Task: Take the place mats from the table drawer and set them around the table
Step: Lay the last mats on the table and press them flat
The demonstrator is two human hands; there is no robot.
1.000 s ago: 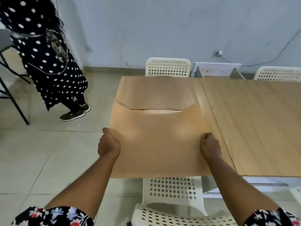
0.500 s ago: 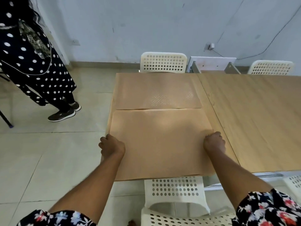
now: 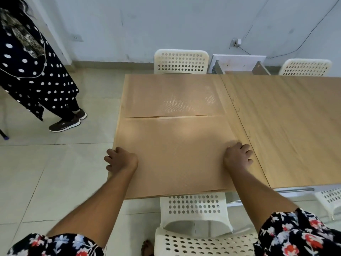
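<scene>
Two tan place mats lie on the left end of the wooden table. The far place mat sits flat by the far edge. The near place mat lies flat in front of it, and their edges meet. My left hand grips the near mat's left edge at the table's side, fingers curled. On the mat's right edge is my right hand, also with curled fingers. A white table drawer stands pulled out at the far side.
White perforated chairs stand at the far side, the far right and right below me. A person in a dotted dress stands on the tiled floor to the left.
The near mat was lifted and bowed a second ago; both hands have lowered it flat onto the table in front of the far mat.
</scene>
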